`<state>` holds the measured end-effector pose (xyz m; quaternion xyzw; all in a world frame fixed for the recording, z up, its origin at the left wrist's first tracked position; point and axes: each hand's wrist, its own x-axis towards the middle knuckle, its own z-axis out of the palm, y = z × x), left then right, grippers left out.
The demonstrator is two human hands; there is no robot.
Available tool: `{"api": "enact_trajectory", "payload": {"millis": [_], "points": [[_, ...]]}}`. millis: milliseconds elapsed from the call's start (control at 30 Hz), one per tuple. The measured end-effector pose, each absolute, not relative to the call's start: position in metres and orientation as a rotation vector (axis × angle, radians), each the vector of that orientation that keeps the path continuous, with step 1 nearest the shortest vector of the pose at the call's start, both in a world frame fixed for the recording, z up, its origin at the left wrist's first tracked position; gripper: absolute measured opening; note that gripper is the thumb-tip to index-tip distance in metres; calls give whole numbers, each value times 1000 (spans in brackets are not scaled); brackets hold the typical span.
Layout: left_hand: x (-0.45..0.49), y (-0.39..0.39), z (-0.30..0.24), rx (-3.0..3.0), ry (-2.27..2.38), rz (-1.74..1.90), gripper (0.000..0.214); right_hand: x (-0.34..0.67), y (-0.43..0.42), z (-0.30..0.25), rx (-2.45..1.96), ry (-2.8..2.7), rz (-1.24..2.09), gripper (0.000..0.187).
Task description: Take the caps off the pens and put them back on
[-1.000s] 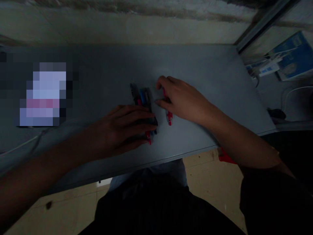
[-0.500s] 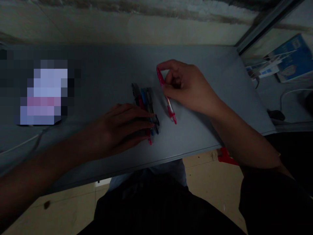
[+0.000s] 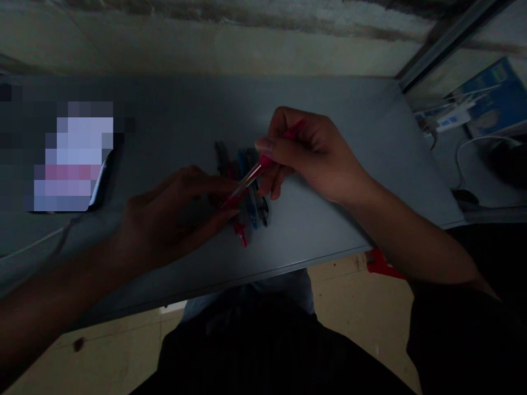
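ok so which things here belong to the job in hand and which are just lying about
In the job:
- red pen with clear barrel, held by right hand and left hand
- likely also: slim blue pen, second slim red pen, slim dark pens

Just lying about, apparently:
- lit, pixelated rectangular device
- flat blue printed item
- small black rounded object

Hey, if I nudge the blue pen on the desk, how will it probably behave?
The blue pen would probably stay stiff, since its barrel looks straight. It's likely light, being so slim. On the flat desk it may roll, though the dark pen right beside it could stop it.
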<state>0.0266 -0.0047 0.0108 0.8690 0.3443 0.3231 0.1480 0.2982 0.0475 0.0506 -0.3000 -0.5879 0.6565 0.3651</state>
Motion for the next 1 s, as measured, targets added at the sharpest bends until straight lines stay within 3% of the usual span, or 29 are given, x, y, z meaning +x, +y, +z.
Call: {"api": "enact_trajectory", "payload": {"millis": [367,700,1000], "points": [[25,-3,14,2635,1022,936,35,296,48,50,-861,-1737,1631,79],[23,-3,4,2715,975,890,29,298,53,26,-627,-1801,1643,75],[21,-6,5,2484,991,737,38,303,50,37,-529,-2013,1432,63]]}}
